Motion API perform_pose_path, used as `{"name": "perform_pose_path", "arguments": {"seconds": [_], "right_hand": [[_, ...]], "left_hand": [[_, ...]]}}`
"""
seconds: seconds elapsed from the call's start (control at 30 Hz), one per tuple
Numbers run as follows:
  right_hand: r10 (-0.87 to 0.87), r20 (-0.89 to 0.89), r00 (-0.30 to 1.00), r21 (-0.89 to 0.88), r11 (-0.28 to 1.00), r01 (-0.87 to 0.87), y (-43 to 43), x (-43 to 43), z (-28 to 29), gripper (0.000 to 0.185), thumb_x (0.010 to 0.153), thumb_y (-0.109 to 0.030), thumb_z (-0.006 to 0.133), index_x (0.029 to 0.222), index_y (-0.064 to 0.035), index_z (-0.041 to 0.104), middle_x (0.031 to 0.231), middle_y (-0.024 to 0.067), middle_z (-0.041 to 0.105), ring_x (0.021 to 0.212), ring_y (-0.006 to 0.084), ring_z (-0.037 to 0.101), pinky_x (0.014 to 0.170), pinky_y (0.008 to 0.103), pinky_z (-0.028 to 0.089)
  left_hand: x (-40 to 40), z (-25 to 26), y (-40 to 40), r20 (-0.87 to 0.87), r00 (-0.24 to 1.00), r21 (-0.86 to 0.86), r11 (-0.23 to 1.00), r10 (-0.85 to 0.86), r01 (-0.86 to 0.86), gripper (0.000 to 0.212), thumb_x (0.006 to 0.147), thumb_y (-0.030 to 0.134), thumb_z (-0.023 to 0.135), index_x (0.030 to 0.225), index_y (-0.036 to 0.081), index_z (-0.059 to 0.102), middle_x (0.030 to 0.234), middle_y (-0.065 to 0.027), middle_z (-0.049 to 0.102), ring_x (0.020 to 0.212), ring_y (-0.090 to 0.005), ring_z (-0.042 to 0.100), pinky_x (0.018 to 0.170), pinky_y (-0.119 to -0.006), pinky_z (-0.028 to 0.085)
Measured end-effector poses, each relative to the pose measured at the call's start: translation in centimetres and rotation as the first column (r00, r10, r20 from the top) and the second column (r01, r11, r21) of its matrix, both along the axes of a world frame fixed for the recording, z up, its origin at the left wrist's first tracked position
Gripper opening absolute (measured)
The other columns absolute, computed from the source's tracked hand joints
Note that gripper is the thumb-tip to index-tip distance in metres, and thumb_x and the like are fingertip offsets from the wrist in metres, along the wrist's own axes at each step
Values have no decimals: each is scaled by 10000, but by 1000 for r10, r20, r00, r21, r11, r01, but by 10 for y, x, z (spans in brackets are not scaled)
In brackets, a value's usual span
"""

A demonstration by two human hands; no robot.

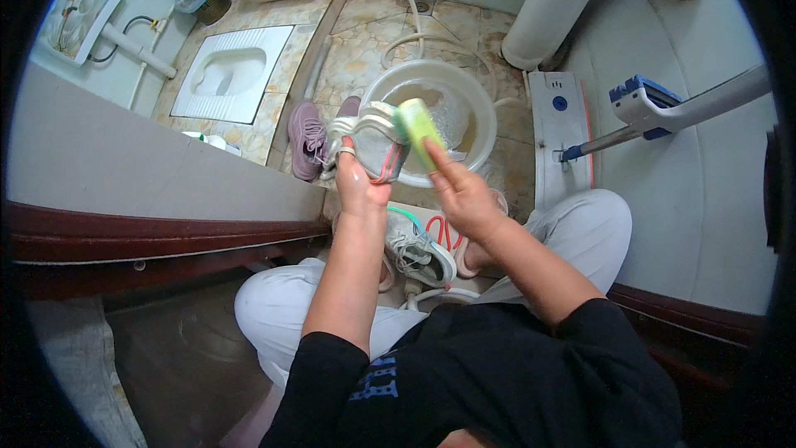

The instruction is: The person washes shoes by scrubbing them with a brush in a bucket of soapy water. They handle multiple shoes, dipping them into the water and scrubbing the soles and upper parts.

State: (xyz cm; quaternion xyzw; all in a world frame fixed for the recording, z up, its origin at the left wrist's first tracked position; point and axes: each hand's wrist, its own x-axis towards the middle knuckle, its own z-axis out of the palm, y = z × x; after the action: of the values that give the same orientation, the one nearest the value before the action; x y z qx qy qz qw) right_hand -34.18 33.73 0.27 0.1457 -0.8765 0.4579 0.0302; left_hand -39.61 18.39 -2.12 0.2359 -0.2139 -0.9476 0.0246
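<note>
My left hand [362, 180] grips a grey shoe [373, 146] with pink stripes, its thick pale sole turned up and away from me. In my right hand [463, 196] is a yellow-green scrubbing brush [418, 130], its bristle side at the shoe's sole. Both are over the near left part of a white plastic basin [488, 130] holding murky, sudsy water. A second grey shoe [420, 255] with laces lies between my feet. Left of the basin stands a purple lace-up shoe [306, 137]; part of another purple shoe [350, 106] shows beside it.
A squat toilet [227, 74] is set in a raised tiled step at the left. Behind the basin a pale hose [415, 25] coils on the floor. A flat mop [550, 137] stands at the right, near a white pedestal [528, 43]. A partition [174, 162] borders my left side.
</note>
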Motion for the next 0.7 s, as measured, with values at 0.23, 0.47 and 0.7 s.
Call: {"name": "perform_pose_path", "arguments": {"seconds": [0.23,0.47,0.7], "right_hand": [[49,126,991,143,987,-67,12,9,-28,503,803,-185,495,1265,-253,310,876,195,545,716,346,551,631,394,448],[23,222,975,-192,981,21,29,3,-2,522,804,-138,485,1288,-166,290,1166,196,442,1026,276,485,837,315,379],[118,233,965,244,954,-175,30,3,11,543,795,-122,470,1293,-192,264,1018,208,515,894,360,509,782,368,409]], "left_hand": [[12,-21,2,258,966,50,999,-27,15,367,878,321,334,1069,40,472,1050,-126,529,957,-294,506,828,-449,403],[14,-12,-9,-1,994,98,990,-106,106,314,854,268,415,1058,39,483,1045,-105,537,937,-240,528,811,-381,427],[27,-4,8,-76,951,-306,915,-299,263,299,831,142,455,1084,-18,462,1012,-123,540,911,-239,542,794,-346,442]]}}
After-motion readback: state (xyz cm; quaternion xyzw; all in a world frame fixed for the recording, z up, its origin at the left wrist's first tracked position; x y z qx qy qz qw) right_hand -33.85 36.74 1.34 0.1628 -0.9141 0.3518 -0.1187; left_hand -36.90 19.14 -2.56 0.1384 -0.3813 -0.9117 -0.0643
